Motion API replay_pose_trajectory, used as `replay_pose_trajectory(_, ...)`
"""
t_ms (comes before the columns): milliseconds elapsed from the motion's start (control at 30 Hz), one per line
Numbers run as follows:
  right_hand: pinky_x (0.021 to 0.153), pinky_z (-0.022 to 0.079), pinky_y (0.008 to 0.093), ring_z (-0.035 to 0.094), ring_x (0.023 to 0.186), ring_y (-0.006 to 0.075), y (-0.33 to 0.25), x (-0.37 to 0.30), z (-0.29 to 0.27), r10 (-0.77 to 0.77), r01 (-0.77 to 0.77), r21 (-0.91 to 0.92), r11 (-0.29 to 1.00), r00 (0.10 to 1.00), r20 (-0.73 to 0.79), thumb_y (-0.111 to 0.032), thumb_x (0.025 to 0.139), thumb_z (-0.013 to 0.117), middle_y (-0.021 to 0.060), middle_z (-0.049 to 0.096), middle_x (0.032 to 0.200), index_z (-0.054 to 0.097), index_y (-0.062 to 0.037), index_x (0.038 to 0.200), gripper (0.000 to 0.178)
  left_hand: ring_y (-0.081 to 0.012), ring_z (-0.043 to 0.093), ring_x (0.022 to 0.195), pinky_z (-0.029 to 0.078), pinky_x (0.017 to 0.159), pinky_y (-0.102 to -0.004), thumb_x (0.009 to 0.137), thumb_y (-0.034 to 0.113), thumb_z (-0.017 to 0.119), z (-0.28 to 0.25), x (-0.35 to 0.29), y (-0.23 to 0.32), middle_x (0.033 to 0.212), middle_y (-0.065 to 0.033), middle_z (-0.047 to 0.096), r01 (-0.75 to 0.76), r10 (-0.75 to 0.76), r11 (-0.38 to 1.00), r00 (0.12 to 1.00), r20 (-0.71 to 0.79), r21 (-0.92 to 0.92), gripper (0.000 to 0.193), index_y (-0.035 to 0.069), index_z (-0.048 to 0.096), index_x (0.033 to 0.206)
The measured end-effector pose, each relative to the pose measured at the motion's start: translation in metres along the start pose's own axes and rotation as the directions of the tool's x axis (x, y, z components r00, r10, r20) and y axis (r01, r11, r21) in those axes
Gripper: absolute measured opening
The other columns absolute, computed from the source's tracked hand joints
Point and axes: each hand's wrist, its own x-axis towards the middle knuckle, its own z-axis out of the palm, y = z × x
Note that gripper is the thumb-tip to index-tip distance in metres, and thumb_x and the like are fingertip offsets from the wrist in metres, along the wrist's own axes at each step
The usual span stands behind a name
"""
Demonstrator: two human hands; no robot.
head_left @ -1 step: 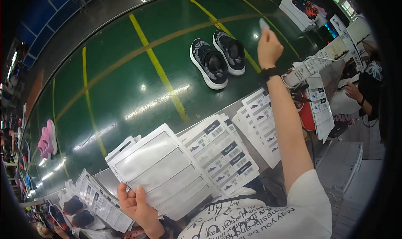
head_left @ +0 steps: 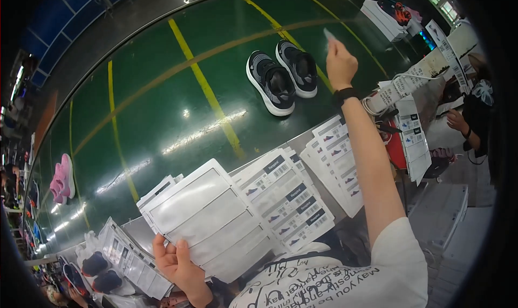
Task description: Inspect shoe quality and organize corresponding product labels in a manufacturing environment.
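Observation:
My right hand [head_left: 341,64] is raised over the green work surface [head_left: 162,108], its fingers pinching a small pale sticker label [head_left: 328,34]. Just left of it stands a pair of black sneakers [head_left: 270,84] with white soles, side by side, toes pointing away from me. My left hand [head_left: 181,265] grips the lower-left edge of a white label sheet [head_left: 208,211], thumb on top and fingers curled beneath. Strips divide this sheet, and its face looks blank. Partly under it lies a stack of printed label sheets [head_left: 294,200] with small shoe pictures and barcodes.
More label sheets [head_left: 337,151] lie right of the stack. A pink shoe [head_left: 62,178] sits far left, and dark shoes in plastic [head_left: 100,270] at lower left. A white shoebox [head_left: 380,19] stands at the far right. Another person's hand [head_left: 457,120] shows at the right edge.
My right hand, with the label, has moved slightly left and tilted toward the sneakers. The sneakers and yellow lines sit a touch further right. My left hand stays on the sheet.

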Motion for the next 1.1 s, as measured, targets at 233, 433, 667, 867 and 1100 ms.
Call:
replay_pose_trajectory(233, 0.105, 0.040, 0.0409, 0.047, 0.129, 0.0434, -0.027, -0.019, -0.051, -0.231, -0.080, 0.326, 0.942, 0.551, 0.802, -0.063, 0.098, 0.034, 0.0333, 0.047, 0.137, 0.048, 0.0050, 0.137, 0.080, -0.0174, 0.066, 0.097, 0.049, 0.088, -0.0270, 0.093, -0.004, 0.055, 0.020, -0.003, 0.016, 0.109, -0.0192, 0.067, -0.200, 0.203, 0.979, 0.977, -0.072, 0.044, 0.044, -0.009, 0.041, 0.134)
replay_pose_trajectory(433, 0.108, 0.037, 0.0372, 0.047, 0.131, 0.0246, -0.139, -0.090, -0.243, -0.677, -0.938, 0.345, 0.021, 0.240, 0.695, -0.049, 0.090, 0.067, 0.0184, 0.050, 0.141, 0.033, 0.0026, 0.148, 0.085, -0.0372, 0.065, 0.101, 0.052, 0.087, -0.0334, 0.078, 0.006, 0.073, 0.093, -0.025, 0.026, 0.133, -0.0286, 0.055, -0.624, 0.149, 0.775, 0.335, 0.930, 0.100, 0.048, -0.002, 0.059, 0.124)
replay_pose_trajectory(667, 0.096, 0.046, 0.0323, 0.056, 0.114, 0.0169, -0.107, -0.100, -0.301, -0.156, -0.955, 0.250, 0.159, 0.226, 0.962, -0.011, 0.085, 0.074, 0.0100, 0.061, 0.123, 0.051, 0.0010, 0.134, 0.055, -0.0090, 0.056, 0.061, 0.046, 0.057, -0.0245, 0.083, 0.009, 0.073, 0.093, -0.010, 0.003, 0.080, -0.0042, 0.065, -0.701, 0.625, 0.544, 0.705, 0.334, 0.461, 0.018, -0.003, 0.069, 0.097)
replay_pose_trajectory(867, 0.084, 0.050, 0.0280, 0.061, 0.093, 0.0113, -0.093, -0.109, -0.335, 0.050, -0.904, 0.345, 0.252, 0.368, 0.929, -0.010, 0.085, 0.076, 0.0043, 0.069, 0.103, 0.064, 0.0011, 0.118, 0.037, -0.0039, 0.042, 0.061, 0.035, 0.055, -0.0204, 0.096, 0.016, 0.064, 0.068, -0.036, 0.010, 0.059, 0.0007, 0.053, -0.130, -0.167, 0.930, 0.684, 0.710, 0.344, 0.021, -0.004, 0.068, 0.095)
replay_pose_trajectory(1100, 0.071, 0.050, 0.0267, 0.063, 0.080, 0.0118, 0.035, -0.129, -0.382, 0.662, -0.854, 0.417, 0.313, 0.510, 0.549, -0.014, 0.088, 0.070, 0.0035, 0.071, 0.095, 0.069, 0.0019, 0.106, 0.024, -0.0025, 0.047, 0.069, 0.035, 0.060, -0.0179, 0.099, 0.016, 0.060, 0.040, -0.025, -0.011, 0.076, 0.0041, 0.060, -0.023, -0.049, 0.989, 0.876, 0.479, 0.145, 0.021, -0.001, 0.067, 0.090)
